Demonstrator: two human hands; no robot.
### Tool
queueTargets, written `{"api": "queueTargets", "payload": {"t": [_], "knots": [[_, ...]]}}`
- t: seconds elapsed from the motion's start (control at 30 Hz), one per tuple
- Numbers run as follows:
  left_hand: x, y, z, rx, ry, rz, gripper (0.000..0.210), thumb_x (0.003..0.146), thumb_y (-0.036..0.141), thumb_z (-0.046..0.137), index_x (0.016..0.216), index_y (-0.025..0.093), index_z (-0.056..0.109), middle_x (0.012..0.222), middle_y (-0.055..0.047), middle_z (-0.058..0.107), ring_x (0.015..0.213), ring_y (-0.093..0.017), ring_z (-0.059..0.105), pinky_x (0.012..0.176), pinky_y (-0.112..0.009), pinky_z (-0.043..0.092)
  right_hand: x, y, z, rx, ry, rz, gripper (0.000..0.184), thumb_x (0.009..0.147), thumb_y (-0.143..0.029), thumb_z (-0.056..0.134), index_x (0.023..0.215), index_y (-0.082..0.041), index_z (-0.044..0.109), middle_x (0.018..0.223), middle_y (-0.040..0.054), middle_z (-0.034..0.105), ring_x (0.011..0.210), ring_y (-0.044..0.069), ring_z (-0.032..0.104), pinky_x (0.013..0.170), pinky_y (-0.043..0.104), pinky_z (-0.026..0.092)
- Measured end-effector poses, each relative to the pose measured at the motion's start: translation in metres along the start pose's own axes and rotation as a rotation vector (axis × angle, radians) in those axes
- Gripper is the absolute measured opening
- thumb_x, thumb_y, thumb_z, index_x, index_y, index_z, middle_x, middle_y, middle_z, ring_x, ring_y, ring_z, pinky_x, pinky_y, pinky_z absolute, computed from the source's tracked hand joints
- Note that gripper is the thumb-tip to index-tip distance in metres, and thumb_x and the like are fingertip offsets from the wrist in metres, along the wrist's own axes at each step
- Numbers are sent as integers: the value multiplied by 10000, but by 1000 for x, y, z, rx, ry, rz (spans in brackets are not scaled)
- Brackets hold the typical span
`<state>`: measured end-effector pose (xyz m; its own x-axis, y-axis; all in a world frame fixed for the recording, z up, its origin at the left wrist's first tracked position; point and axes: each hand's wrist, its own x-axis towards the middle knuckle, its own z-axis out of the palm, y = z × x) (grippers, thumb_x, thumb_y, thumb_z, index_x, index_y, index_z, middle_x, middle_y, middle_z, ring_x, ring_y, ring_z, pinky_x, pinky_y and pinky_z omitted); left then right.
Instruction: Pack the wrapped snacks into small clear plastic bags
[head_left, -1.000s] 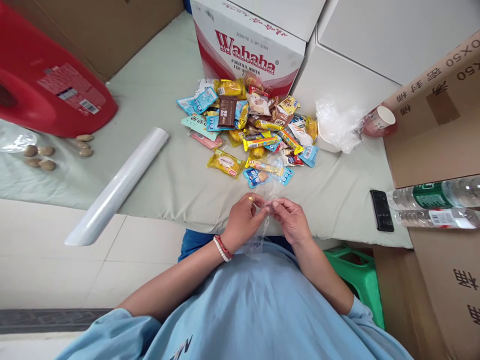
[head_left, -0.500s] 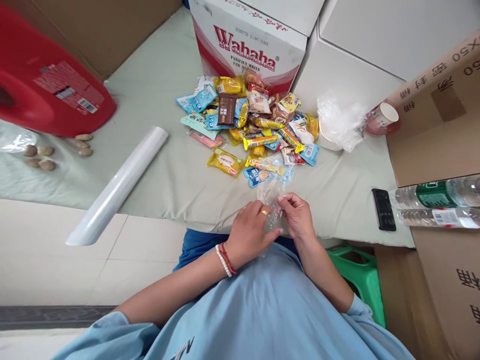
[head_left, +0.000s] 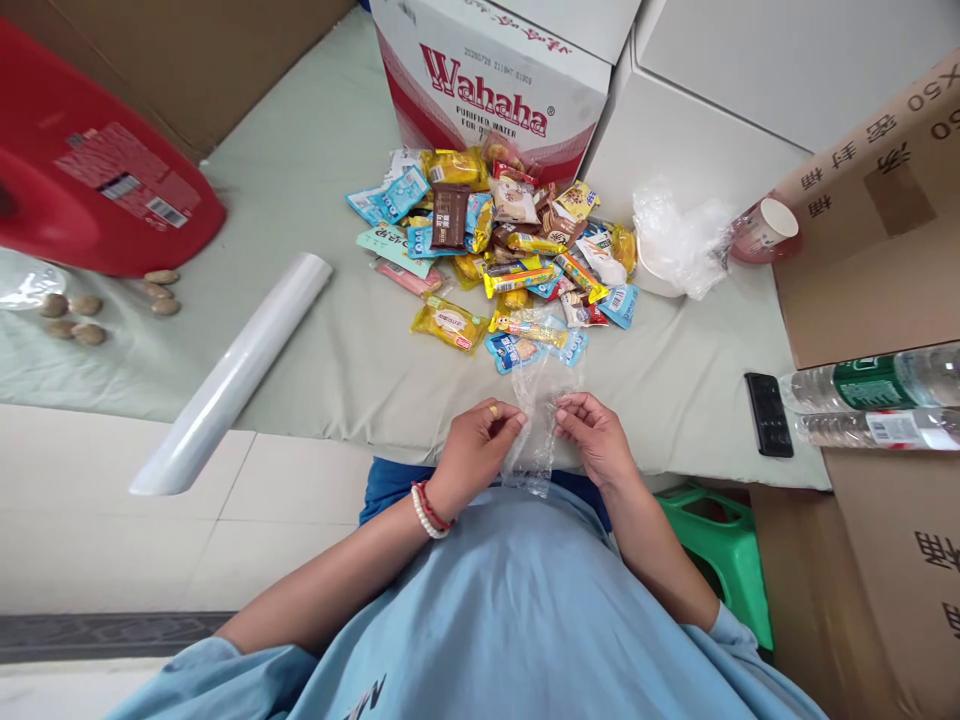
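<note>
A crinkled clear plastic bag [head_left: 536, 445] stretches between my two hands at the front edge of the cloth-covered surface. Its left side is pinched in the fingers of my left hand [head_left: 480, 445], which wears a ring. My right hand [head_left: 596, 440] pinches the right side between thumb and fingers. The bag's far end reaches the heap of wrapped snacks [head_left: 525, 240], where blue snack packets [head_left: 514, 352] and a yellow-wrapped stick [head_left: 531, 328] lie nearest. A yellow-wrapped cake [head_left: 450, 322] sits left of them.
A plastic roll [head_left: 232, 370] overhangs the front edge on the left, near a red jug [head_left: 112, 170] and several walnuts [head_left: 86, 305]. Behind stands a Wahaha carton [head_left: 495, 90]. A phone [head_left: 769, 415], bottles [head_left: 870, 385] and paper cup [head_left: 771, 225] are on the right.
My left hand has drawn left, away from my right hand, and its fingers have closed on the bag's edge. The bag is now spread wider and its near end hangs down.
</note>
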<state>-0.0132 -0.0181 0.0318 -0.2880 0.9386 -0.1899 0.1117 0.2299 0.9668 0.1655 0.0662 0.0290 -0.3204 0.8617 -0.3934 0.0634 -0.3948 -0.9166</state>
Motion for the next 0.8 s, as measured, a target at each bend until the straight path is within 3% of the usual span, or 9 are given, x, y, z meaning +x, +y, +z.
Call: {"api": "queueTargets", "payload": {"t": [0.17, 0.3, 0.4, 0.47, 0.5, 0.57, 0.63, 0.7, 0.8], "knots": [[-9, -11, -41, -34, 133, -202, 408, 839, 586, 658, 845, 181, 697, 605, 28, 563, 574, -137, 497, 558, -263, 385, -2, -2, -23, -16, 41, 32, 418, 647, -504, 914, 888, -223, 719, 728, -34, 607, 632, 124, 529, 604, 271, 496], [-33, -24, -82, 190, 222, -271, 453, 823, 589, 653, 979, 170, 724, 748, -11, 648, 667, -176, 587, 624, -298, 460, -5, 2, -40, -96, 20, 30, 410, 665, -519, 905, 860, -213, 715, 724, -32, 605, 616, 115, 507, 566, 258, 475], [-52, -18, -99, 420, 461, -174, 393, 838, 489, 664, 1093, 195, 718, 891, -30, 647, 724, -188, 613, 667, -327, 502, -7, 0, -47, -193, -49, 41, 446, 712, -556, 877, 957, -214, 728, 741, -20, 627, 651, 133, 547, 584, 270, 493], [-59, -2, -95, 524, 614, 3, 246, 898, 394, 632, 1056, 227, 716, 907, -29, 636, 695, -174, 589, 685, -337, 514, -4, -6, -50, -228, -18, 47, 536, 739, -616, 839, 1076, -219, 713, 826, 11, 680, 736, 166, 611, 610, 288, 521], [-59, 6, -88, 542, 626, 126, 181, 926, 347, 610, 1028, 239, 715, 913, -33, 649, 704, -175, 596, 708, -342, 525, -1, -9, -51, -234, 22, 42, 582, 749, -649, 815, 1125, -223, 695, 876, 28, 703, 781, 184, 636, 618, 296, 531], [-52, 22, -67, 538, 487, 378, 148, 961, 273, 575, 1013, 253, 712, 947, -50, 705, 797, -193, 653, 780, -353, 552, 8, -15, -49, -242, 94, 17, 628, 751, -677, 793, 1172, -229, 662, 894, 39, 718, 814, 204, 655, 617, 305, 534], [-34, 27, -43, 564, 236, 532, 200, 981, 248, 543, 1076, 253, 719, 1029, -80, 756, 970, -225, 702, 883, -383, 565, 19, -17, -47, -266, 119, -27, 602, 719, -636, 826, 1134, -230, 665, 799, 10, 688, 738, 192, 625, 596, 301, 510], [-11, 18, -24, 679, 82, 557, 277, 1005, 284, 515, 1186, 231, 717, 1208, -124, 759, 1190, -279, 677, 1020, -464, 528, 26, -15, -48, -297, 128, -79, 510, 685, -578, 852, 1013, -220, 697, 713, -14, 641, 644, 163, 554, 570, 291, 468], [16, -11, -17, 884, 22, 475, 444, 1029, 331, 479, 1429, 191, 614, 1567, -178, 550, 1473, -357, 487, 1205, -616, 343, 24, -6, -60, -322, 178, -118, 413, 694, -556, 833, 871, -200, 719, 704, -4, 636, 607, 142, 500, 553, 283, 426]]}}
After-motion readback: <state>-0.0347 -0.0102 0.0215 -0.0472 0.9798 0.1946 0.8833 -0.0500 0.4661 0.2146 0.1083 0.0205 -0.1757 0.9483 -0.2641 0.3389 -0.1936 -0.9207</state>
